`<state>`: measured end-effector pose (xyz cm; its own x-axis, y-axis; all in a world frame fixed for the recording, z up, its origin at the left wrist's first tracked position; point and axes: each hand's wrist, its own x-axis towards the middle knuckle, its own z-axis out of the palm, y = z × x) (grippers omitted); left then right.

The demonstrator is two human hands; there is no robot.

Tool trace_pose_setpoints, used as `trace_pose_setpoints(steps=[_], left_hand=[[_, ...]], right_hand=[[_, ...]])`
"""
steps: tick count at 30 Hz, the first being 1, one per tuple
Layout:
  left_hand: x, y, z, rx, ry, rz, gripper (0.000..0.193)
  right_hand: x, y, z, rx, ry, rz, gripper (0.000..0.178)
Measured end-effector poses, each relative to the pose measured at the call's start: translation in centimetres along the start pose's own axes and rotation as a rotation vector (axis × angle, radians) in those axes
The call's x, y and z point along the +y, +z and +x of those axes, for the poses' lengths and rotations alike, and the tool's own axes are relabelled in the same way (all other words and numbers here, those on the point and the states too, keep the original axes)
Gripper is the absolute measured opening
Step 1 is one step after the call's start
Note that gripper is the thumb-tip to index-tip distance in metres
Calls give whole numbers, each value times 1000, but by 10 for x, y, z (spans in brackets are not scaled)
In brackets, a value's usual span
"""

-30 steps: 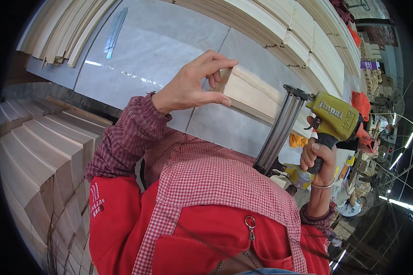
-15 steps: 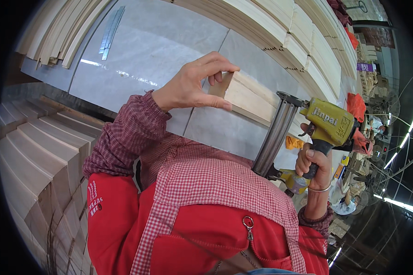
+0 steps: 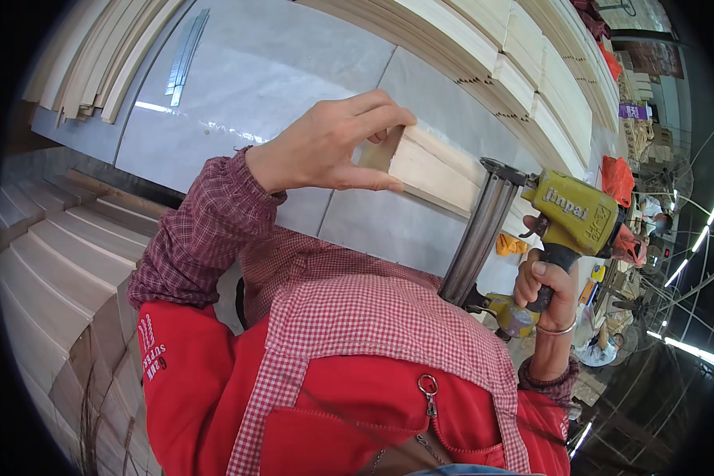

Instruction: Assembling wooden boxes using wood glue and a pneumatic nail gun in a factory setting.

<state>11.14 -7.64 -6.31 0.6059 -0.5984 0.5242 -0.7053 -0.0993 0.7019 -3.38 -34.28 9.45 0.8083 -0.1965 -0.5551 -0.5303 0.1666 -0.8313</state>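
My left hand pinches the near-left end of a narrow pale wooden box-like piece, thumb on one side and fingers on the other. The piece lies on the grey tabletop and runs rightward behind the tool. Wrapped around the black grip of a yellow air nail gun is my right hand. The gun's long metal magazine slants toward my apron, and its nose end stands by the right part of the wooden piece. Whether the nose touches the wood I cannot tell.
Stacked pale wooden boards line the far right of the table. More boards stand at the far left, beside thin metal fastener strips. Several wooden pieces are piled at the lower left. An orange cloth lies near the gun.
My left forearm and elbow have shifted slightly left, while the fingers keep their pinch on the wooden piece. The nail gun has barely moved.
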Motion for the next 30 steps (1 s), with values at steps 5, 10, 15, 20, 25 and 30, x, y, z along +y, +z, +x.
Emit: trace_pose_setpoints(steps=[5, 10, 15, 20, 25, 30], left_hand=[[-2, 1, -1, 5, -4, -21, 62], [-1, 2, -1, 8, -10, -33, 61], [0, 3, -1, 15, -16, -33, 62], [1, 4, -3, 24, -33, -49, 64], [0, 8, -7, 49, -76, -147, 68], [-2, 20, -11, 106, -128, -305, 72]], right_hand=[[0, -1, 0, -1, -3, -2, 61], [-2, 1, -1, -1, -4, 2, 61], [-1, -1, -1, 3, -3, 0, 61], [0, 0, -1, 20, -4, 2, 61], [-2, -2, -2, -12, 4, 46, 60], [-3, -2, -2, -32, 17, 52, 59]])
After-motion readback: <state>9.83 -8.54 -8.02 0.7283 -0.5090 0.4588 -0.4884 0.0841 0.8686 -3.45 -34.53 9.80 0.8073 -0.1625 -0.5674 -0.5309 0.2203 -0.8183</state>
